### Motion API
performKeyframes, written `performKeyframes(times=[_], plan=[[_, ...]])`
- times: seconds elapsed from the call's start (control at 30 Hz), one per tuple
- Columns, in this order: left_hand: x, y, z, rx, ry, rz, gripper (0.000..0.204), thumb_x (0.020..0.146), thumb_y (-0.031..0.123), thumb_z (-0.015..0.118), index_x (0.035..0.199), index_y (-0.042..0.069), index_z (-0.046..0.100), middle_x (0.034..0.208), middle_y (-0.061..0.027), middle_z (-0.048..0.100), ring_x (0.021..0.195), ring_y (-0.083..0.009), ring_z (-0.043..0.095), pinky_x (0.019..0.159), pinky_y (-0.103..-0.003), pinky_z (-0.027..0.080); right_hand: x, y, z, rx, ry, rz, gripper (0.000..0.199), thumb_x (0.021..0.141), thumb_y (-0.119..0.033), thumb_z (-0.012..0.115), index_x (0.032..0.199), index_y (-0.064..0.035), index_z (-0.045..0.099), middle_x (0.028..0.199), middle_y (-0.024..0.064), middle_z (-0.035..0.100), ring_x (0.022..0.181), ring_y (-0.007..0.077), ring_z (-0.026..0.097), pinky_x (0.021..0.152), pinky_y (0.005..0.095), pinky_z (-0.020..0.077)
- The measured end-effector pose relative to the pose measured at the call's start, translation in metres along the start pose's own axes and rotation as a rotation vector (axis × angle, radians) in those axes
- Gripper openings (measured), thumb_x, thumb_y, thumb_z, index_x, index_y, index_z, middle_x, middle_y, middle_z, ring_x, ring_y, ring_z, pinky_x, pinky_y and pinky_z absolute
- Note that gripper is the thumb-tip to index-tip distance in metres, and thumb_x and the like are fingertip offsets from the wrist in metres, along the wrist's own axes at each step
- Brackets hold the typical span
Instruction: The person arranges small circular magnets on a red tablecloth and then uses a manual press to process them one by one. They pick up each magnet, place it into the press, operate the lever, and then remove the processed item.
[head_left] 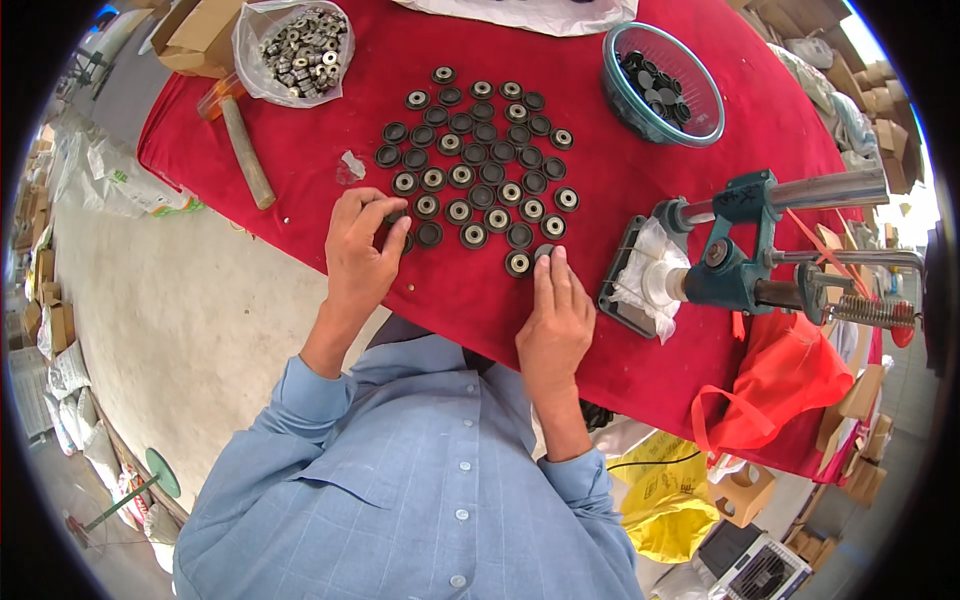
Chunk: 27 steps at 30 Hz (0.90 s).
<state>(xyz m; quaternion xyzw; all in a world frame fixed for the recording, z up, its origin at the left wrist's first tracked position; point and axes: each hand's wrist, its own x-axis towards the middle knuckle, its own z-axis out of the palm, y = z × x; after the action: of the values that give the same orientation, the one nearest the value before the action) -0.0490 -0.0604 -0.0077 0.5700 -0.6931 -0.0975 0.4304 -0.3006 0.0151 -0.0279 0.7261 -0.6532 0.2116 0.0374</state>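
Black round rubber rings [485,132] lie in a loose group on the red cloth, several with a small metal bearing [473,235] in the middle. At the group's near left edge my left hand [362,245] curls its thumb and fingers around a black ring [397,214], which they partly hide. My right hand [558,318] lies at the near right edge, fingers stretched out close together. Its fingertips touch another black ring [543,251], mostly covered by them; the thumb is hidden.
Metal bearings fill a clear plastic bag [294,50] at the far left, beside a hammer [245,150]. A blue basket [664,84] holds black discs at the far right. A green hand press [735,235] stands right of my right hand, near a red bag [785,375].
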Motion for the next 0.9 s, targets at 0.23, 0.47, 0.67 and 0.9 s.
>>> performKeyframes(times=[0.23,0.47,0.67,0.9], plan=[[-0.019,-0.001,0.004,-0.003,-0.062,-0.026,0.030,0.081,0.009,0.087,0.108,0.003,0.076,0.108,-0.0099,0.064,0.102,-0.0293,0.063,0.087,-0.041,0.052,0.047,-0.001,-0.008,0.182,0.128,0.042,0.027,0.091,-0.013,0.076,0.118,-0.0093,0.075,0.116,0.0075,0.070,0.108,0.0297,0.064,0.089,0.0469,0.0492],[-0.007,0.000,0.015,0.087,-0.121,0.097,0.034,0.077,0.017,0.091,0.105,0.006,0.075,0.106,-0.0077,0.061,0.096,-0.0287,0.059,0.083,-0.042,0.049,0.070,-0.010,0.010,0.015,-0.003,0.036,0.030,0.086,-0.027,0.086,0.109,-0.0111,0.075,0.103,0.0050,0.067,0.096,0.0267,0.062,0.082,0.0438,0.0445],[-0.006,-0.001,0.016,0.057,-0.161,0.105,0.036,0.075,0.011,0.091,0.106,0.005,0.073,0.108,-0.0088,0.063,0.099,-0.0303,0.061,0.085,-0.042,0.051,0.072,-0.012,0.012,0.161,-0.049,0.109,0.039,0.083,-0.021,0.089,0.116,-0.0097,0.071,0.105,0.0072,0.067,0.098,0.0284,0.063,0.084,0.0445,0.0461],[-0.006,-0.001,0.018,-0.022,-0.136,0.138,0.039,0.072,0.006,0.092,0.104,0.005,0.069,0.107,-0.0094,0.067,0.098,-0.0320,0.063,0.084,-0.043,0.052,0.073,-0.002,0.001,0.588,-0.135,0.229,0.029,0.085,-0.006,0.085,0.111,-0.0038,0.072,0.106,0.0120,0.067,0.092,0.0310,0.069,0.082,0.0432,0.0553]])
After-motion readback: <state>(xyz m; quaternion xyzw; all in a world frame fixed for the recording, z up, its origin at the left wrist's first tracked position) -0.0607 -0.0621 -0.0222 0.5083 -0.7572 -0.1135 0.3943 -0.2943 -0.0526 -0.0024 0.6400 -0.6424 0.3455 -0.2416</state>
